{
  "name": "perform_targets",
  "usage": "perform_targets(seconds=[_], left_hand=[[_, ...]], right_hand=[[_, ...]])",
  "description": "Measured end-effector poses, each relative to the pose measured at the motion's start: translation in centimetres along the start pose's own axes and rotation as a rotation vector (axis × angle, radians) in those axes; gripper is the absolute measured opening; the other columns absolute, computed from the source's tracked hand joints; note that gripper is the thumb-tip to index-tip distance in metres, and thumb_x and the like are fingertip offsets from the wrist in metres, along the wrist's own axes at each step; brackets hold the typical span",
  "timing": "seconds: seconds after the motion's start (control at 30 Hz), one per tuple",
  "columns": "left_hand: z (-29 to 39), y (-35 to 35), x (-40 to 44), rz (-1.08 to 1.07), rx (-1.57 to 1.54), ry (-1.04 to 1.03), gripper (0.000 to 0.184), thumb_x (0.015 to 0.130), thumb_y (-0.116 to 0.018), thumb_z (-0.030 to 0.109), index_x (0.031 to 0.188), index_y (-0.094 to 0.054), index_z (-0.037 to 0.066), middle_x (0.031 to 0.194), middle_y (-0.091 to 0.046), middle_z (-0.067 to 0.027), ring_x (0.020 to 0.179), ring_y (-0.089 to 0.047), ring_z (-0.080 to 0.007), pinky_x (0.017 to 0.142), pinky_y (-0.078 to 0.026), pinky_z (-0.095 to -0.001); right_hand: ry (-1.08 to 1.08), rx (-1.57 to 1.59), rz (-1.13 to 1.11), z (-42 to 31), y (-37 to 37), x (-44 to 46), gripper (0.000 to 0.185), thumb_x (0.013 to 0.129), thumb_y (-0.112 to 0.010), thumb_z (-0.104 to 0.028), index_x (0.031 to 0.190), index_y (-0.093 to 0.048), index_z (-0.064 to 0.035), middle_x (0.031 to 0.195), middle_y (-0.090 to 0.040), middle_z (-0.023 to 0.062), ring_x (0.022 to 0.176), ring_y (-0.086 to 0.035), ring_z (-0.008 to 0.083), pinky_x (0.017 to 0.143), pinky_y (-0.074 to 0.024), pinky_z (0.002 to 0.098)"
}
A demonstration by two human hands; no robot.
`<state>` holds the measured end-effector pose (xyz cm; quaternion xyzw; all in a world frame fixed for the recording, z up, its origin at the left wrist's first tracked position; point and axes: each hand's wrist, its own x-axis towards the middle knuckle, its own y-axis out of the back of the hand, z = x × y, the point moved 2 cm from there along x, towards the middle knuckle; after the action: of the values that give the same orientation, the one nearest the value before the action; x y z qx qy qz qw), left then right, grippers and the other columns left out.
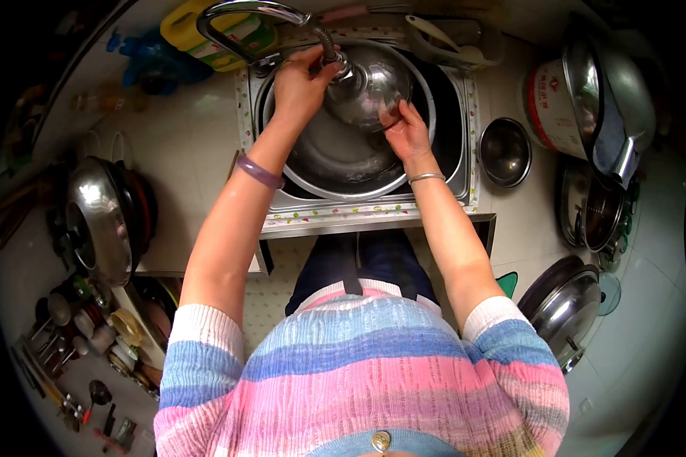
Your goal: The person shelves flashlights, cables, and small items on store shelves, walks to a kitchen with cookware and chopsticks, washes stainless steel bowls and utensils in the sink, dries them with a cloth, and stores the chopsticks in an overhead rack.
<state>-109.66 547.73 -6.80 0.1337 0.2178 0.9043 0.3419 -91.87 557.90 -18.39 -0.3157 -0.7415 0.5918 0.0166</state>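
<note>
Over the sink (pixel 465 164), my left hand (pixel 303 82) has its thumb and fingers closed round the end of the chrome faucet spout (pixel 326 42). Beneath the spout is a shiny metal bowl (pixel 370 87), and my right hand (pixel 408 135) pinches its lower right edge. Both are above a wide metal basin (pixel 343 192) that sits in the sink and has some water in it. The left fingertips are partly hidden behind the spout.
A small metal bowl (pixel 504 152) stands right of the sink. Behind the sink are a yellow jug (pixel 194 34) and a plastic container with a ladle (pixel 476 46). A white bucket (pixel 550 103) and pans stand right; a lidded pan (pixel 103 221) is at left.
</note>
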Motion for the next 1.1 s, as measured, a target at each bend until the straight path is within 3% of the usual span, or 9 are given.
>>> perform_targets(seconds=[0.23, 0.33, 0.47, 0.6, 0.73, 0.8, 0.93, 1.03, 1.1], left_hand=[[0.0, -1.8, -0.5, -0.077, -0.338, 0.114, 0.029, 0.079, -0.065, 0.018, 0.106, -0.062, 0.007, 0.087, -0.066, -0.0079, 0.083, -0.062, -0.013, 0.074, -0.046, -0.0249], [-1.1, 0.0, -1.0, -0.077, -0.125, 0.05, 0.029, 0.082, -0.062, 0.02, 0.107, -0.061, 0.004, 0.092, -0.065, -0.0086, 0.083, -0.062, -0.0139, 0.074, -0.046, -0.0252], [-6.4, 0.7, -2.6, 0.169, -0.613, 0.489, 0.024, 0.086, -0.053, 0.012, 0.108, -0.057, 0.002, 0.092, -0.063, -0.0091, 0.075, -0.061, -0.0161, 0.067, -0.048, -0.026], [-9.0, -4.1, -6.9, -0.092, -0.66, 0.708, 0.019, 0.085, -0.046, 0.002, 0.101, -0.056, -0.001, 0.085, -0.061, -0.0088, 0.072, -0.061, -0.0177, 0.061, -0.049, -0.0271], [-4.1, -11.6, -9.5, -0.308, -0.581, 0.731, 0.021, 0.08, -0.06, 0.009, 0.1, -0.057, 0.005, 0.089, -0.061, -0.0043, 0.073, -0.059, -0.0144, 0.063, -0.048, -0.0268], [-1.8, -15.3, -9.8, -0.335, -0.744, 0.595, 0.023, 0.079, -0.063, 0.012, 0.101, -0.057, 0.006, 0.091, -0.06, -0.0022, 0.077, -0.058, -0.0133, 0.064, -0.048, -0.0279], [0.0, -22.8, -10.9, -0.466, -0.699, 0.332, 0.024, 0.079, -0.06, 0.016, 0.098, -0.059, 0.002, 0.085, -0.063, -0.0067, 0.08, -0.06, -0.0165, 0.069, -0.047, -0.0303], [1.2, -28.1, -10.4, -0.498, -0.385, 0.341, 0.049, 0.063, -0.072, 0.016, 0.104, -0.054, -0.006, 0.081, -0.063, -0.0167, 0.077, -0.065, -0.0228, 0.065, -0.051, -0.0336], [6.4, -27.6, -9.6, -0.589, -0.338, 0.454, 0.038, 0.068, -0.066, 0.01, 0.099, -0.053, -0.008, 0.078, -0.063, -0.0183, 0.067, -0.066, -0.0235, 0.057, -0.053, -0.0341]], right_hand=[[-0.022, -0.04, 0.02, 0.0, 1.6, -1.2, 0.008, 0.086, -0.057, -0.013, 0.093, -0.06, -0.0095, 0.087, -0.063, 0.0026, 0.084, -0.061, 0.0188, 0.083, -0.0492, 0.036], [-0.017, -0.05, 0.0, -1.9, 0.6, -2.6, 0.006, 0.087, -0.055, -0.011, 0.088, -0.061, -0.0092, 0.086, -0.065, 0.0017, 0.084, -0.062, 0.0168, 0.086, -0.0471, 0.0343], [0.063, 0.037, 0.008, -3.9, 0.6, -6.1, 0.006, 0.087, -0.056, -0.011, 0.087, -0.061, -0.0083, 0.085, -0.064, 0.0026, 0.084, -0.062, 0.0186, 0.084, -0.0475, 0.0362], [0.095, -0.223, 0.031, -5.4, -2.1, -8.8, 0.014, 0.086, -0.056, -0.009, 0.099, -0.056, -0.0045, 0.088, -0.062, 0.0045, 0.085, -0.062, 0.0178, 0.076, -0.0514, 0.0353], [0.215, -0.9, 0.048, -7.4, -6.3, -10.6, 0.013, 0.083, -0.061, -0.008, 0.093, -0.059, -0.0007, 0.083, -0.062, 0.0012, 0.076, -0.057, 0.0088, 0.066, -0.046, 0.0244], [0.451, -1.393, 0.016, -9.6, -9.1, -12.5, 0.021, 0.077, -0.064, -0.009, 0.093, -0.06, 0.0034, 0.08, -0.063, 0.0106, 0.079, -0.06, 0.0219, 0.069, -0.0468, 0.0315], [0.751, -1.84, -0.029, -14.0, -10.7, -17.8, 0.016, 0.073, -0.063, -0.001, 0.088, -0.06, 0.0033, 0.086, -0.06, 0.0138, 0.082, -0.058, 0.0278, 0.072, -0.0464, 0.0345], [0.817, -2.005, 0.176, -16.6, -8.9, -21.9, 0.016, 0.072, -0.063, -0.001, 0.087, -0.061, 0.0012, 0.086, -0.061, 0.0132, 0.083, -0.058, 0.0285, 0.074, -0.0459, 0.0359], [0.813, -2.017, 0.37, -17.9, -7.0, -24.1, 0.015, 0.073, -0.063, -0.002, 0.087, -0.061, 0.0004, 0.086, -0.061, 0.0132, 0.083, -0.057, 0.0284, 0.075, -0.0458, 0.0362]])
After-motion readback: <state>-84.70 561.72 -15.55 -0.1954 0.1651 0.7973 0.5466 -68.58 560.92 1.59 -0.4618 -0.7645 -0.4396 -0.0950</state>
